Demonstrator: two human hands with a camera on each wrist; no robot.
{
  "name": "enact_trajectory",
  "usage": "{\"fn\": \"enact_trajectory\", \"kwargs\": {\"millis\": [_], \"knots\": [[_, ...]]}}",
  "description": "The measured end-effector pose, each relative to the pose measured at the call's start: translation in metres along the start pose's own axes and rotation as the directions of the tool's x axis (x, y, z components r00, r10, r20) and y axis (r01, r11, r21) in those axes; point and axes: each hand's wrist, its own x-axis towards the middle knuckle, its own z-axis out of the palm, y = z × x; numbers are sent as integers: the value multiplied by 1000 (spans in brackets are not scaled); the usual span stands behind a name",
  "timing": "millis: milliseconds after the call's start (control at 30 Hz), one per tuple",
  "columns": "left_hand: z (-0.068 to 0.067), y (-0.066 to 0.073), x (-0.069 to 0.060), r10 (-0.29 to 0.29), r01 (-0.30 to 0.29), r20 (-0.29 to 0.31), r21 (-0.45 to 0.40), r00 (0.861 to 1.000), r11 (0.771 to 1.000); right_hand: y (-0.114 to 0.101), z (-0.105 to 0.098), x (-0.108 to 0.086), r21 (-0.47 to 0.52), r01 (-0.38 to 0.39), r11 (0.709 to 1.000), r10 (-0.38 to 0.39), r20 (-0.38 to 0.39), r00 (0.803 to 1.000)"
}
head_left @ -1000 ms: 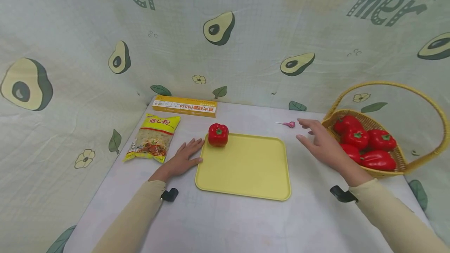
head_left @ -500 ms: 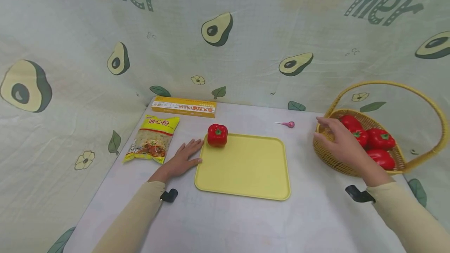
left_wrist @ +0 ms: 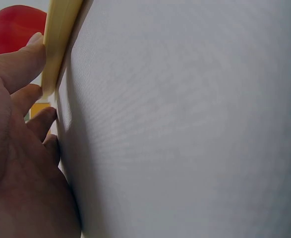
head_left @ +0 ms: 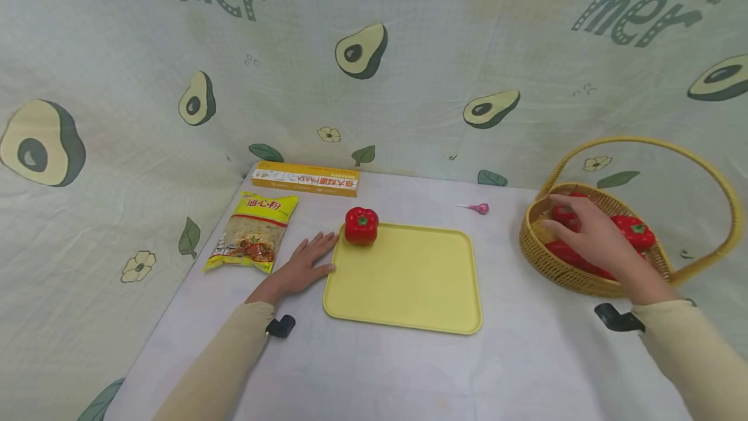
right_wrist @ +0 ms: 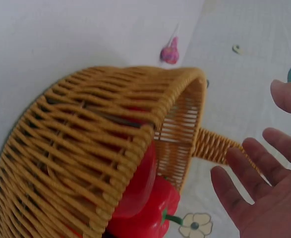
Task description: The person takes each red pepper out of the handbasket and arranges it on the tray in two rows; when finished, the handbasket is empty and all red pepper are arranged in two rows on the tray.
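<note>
My left hand lies on the white table with its fingers spread, thumb and fingertips touching the left edge of the yellow tray. A red bell pepper sits in the tray's far left corner. Over the wicker basket on the right hovers my right hand, holding nothing. In the right wrist view its fingers are loosely bent and apart from the peppers. Several red bell peppers lie inside the basket, partly hidden by the hand in the head view and by the wicker wall in the right wrist view.
A yellow pasta box lies at the back left, with a bag of macaroni in front of it. A pink lollipop lies between tray and basket. The basket's tall handle arches up at the right. A printed cloth hangs behind.
My right hand has moved right, from beside the lollipop to over the basket and its peppers. The left hand, tray and pepper on it have stayed in place.
</note>
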Motion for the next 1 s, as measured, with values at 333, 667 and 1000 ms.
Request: {"fn": "enact_trajectory", "kwargs": {"millis": [333,667,1000], "knots": [[-1,-1,0,0,0,0,6,1000,1000,22,-12,7,-64,-53,997,55,31,998],[1,0,-2,3,-3,8,-4,1000,1000,46,-19,14,-85,-106,991,109,35,993],[-1,0,-1,1,0,2,-4,1000,1000,57,-30,19,-94,-128,987,135,74,988]]}}
